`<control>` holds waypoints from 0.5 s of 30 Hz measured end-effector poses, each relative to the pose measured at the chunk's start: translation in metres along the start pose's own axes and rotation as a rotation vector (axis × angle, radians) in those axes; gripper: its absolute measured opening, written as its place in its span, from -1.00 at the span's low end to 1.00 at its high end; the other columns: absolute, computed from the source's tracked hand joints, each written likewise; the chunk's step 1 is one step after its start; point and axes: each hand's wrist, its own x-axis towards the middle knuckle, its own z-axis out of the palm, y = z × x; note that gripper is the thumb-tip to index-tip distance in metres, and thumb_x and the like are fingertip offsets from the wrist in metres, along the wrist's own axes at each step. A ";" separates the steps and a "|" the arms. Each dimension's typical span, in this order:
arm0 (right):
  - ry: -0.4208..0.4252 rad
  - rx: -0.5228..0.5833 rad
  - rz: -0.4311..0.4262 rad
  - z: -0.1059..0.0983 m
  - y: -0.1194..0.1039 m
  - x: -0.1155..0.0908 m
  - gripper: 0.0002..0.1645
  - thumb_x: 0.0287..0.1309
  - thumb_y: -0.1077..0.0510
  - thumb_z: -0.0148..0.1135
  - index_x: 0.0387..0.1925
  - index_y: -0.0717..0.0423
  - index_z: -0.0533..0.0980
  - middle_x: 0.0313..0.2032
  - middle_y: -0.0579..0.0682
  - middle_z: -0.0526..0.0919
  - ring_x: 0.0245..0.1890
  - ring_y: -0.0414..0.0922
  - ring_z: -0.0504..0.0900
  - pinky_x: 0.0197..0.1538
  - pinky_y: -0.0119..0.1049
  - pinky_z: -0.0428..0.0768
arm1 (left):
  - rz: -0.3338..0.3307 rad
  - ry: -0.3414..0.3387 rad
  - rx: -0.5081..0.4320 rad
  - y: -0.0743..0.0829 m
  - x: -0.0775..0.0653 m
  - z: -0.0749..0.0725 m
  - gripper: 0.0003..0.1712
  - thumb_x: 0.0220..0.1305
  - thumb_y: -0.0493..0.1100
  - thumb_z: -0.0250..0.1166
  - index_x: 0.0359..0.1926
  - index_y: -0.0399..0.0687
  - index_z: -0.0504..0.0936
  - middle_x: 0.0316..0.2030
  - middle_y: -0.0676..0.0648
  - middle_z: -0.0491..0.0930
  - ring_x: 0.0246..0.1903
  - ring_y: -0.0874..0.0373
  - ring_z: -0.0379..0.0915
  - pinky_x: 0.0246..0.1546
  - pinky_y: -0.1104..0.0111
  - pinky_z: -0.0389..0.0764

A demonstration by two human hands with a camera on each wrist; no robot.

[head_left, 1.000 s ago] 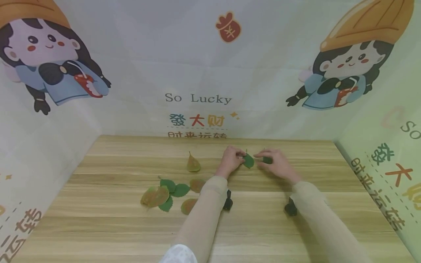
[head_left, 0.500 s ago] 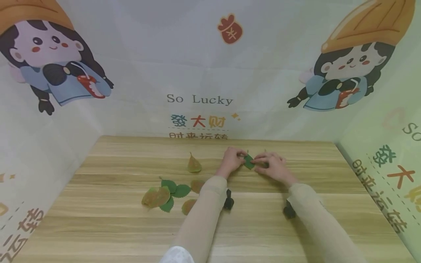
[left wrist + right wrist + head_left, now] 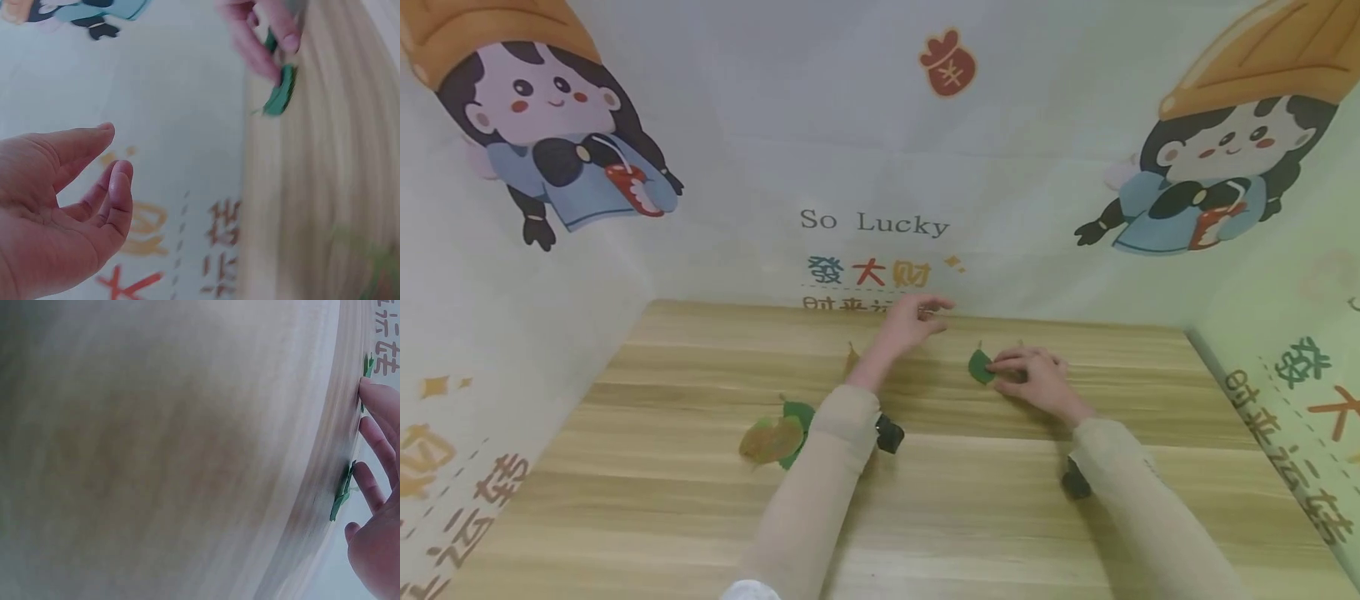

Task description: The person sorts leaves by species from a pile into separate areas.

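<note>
My left hand (image 3: 917, 321) is raised over the back edge of the tabletop, its fingers loosely bent and holding nothing. In the left wrist view, a gap shows between the thumb and fingers of this left hand (image 3: 75, 200). With its fingertips, my right hand (image 3: 1037, 379) touches a green leaf (image 3: 978, 366) lying flat on the wood. A second green leaf (image 3: 342, 492) lies beneath the right hand (image 3: 381, 469) in the right wrist view; in the head view only its stem shows.
Brownish-yellow leaves (image 3: 771, 440) overlap a green leaf (image 3: 800, 411) at left on the wooden table (image 3: 985, 517). One yellow-brown leaf (image 3: 852, 359) is mostly covered by the left wrist. A printed cloth (image 3: 760, 167) stands behind the table.
My left hand has let go of the green leaf and moved up and left. The right hand first came in from the right to that leaf and stays on it. The view has shifted slightly.
</note>
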 end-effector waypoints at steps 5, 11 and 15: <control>0.003 0.009 -0.005 -0.001 0.000 -0.001 -0.63 0.14 0.12 0.38 0.01 0.02 0.66 0.16 0.17 0.62 0.26 0.32 0.36 0.21 0.36 -0.02 | 0.008 0.038 0.010 -0.007 -0.017 -0.027 -0.60 0.27 -0.24 0.32 0.14 -0.07 0.62 0.15 -0.11 0.62 0.10 -0.04 0.56 0.14 0.16 0.60; 0.001 0.019 -0.008 -0.001 -0.001 -0.002 -0.63 0.15 0.11 0.38 0.01 0.03 0.66 0.15 0.17 0.62 0.25 0.31 0.37 0.21 0.36 -0.03 | -0.013 0.052 0.040 -0.023 -0.042 -0.054 -0.63 0.30 -0.26 0.29 0.13 -0.10 0.61 0.12 -0.18 0.62 0.04 -0.07 0.56 0.10 0.12 0.60; 0.015 0.034 -0.023 0.001 0.001 -0.002 -0.63 0.12 0.10 0.39 0.00 0.02 0.67 0.14 0.17 0.62 0.23 0.31 0.37 0.21 0.39 -0.04 | -0.023 0.058 0.072 -0.035 -0.062 -0.070 -0.66 0.32 -0.25 0.27 0.10 -0.11 0.62 0.05 -0.21 0.65 -0.03 -0.07 0.58 0.03 0.13 0.62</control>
